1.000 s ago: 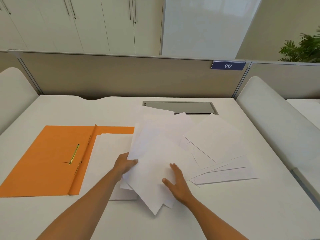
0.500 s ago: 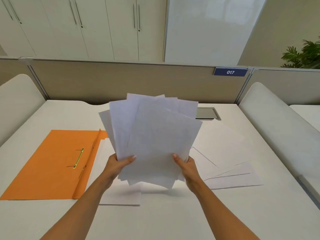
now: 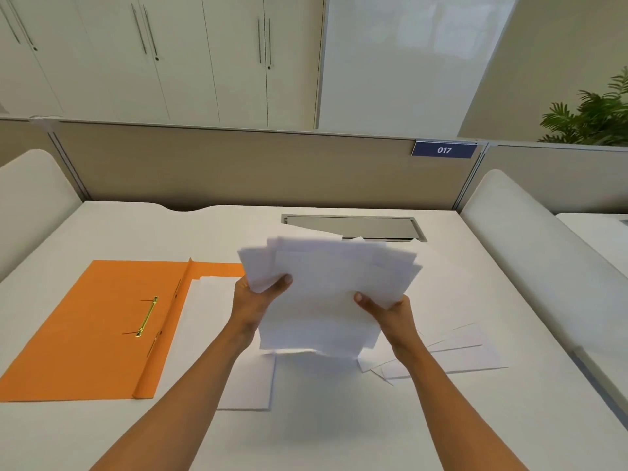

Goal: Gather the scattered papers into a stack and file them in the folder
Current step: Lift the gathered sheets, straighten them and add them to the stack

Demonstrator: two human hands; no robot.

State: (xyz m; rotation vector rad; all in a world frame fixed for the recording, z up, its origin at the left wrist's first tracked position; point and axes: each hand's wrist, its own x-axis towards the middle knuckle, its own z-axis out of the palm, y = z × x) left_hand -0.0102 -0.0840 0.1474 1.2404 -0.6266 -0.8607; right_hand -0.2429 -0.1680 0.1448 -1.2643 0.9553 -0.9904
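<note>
**Booth:** Talk me through it. Where are the hands?

**Me:** Both are on the job. My left hand grips the left edge of the bundle of papers, thumb across the front and fingers hidden behind. My right hand pinches the right edge the same way, thumb on top.

**Booth:** And the bundle itself?

**Me:** It's up off the desk, over the middle, with its shadow lying underneath. It's a ragged bundle: the sheets are fanned, with corners poking out along the top and both sides, and nothing is squared.

**Booth:** Where's the folder?

**Me:** The orange folder lies open and flat to my left, well apart from the bundle. Its brass fastener sits on the left flap near the spine. A single sheet lies over the right flap, and its near end runs past the folder's edge onto the desk.

**Booth:** Is anything else down there?

**Me:** There are loose sheets on the desk to my right, overlapping, just beyond my right wrist. Behind the bundle is the cable hatch, with a paper corner over its near edge. The partition closes off the back, and its number plate reads 017.
</note>
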